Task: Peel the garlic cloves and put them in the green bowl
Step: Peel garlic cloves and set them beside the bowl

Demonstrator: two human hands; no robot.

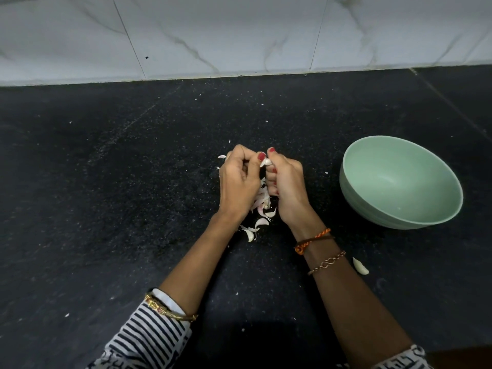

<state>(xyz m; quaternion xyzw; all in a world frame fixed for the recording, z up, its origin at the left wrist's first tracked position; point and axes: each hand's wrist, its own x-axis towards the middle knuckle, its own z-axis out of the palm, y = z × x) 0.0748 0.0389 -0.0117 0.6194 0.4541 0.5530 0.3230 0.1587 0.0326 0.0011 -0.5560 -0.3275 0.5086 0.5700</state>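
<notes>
Fingers of the left hand [237, 182] and right hand [286, 182] pinch one garlic clove [266, 163] between them in a closed grip above loose skins [262, 209] on the bench [106, 182]; rightward, the green bowl [372, 214] stands empty, another clove [360, 266] lying near it.

From my seat, the dark countertop [106, 195] lies open across the whole left half of the frame, only specks on it. At centre, a heap of garlic skins and cloves [262, 209] sits under and between my hands. The green bowl [372, 209] stands at right, with a clear strip of counter between it and the heap. One loose clove [360, 266] lies lower right, near my right forearm. The tiled wall [239, 35] closes off the top.
</notes>
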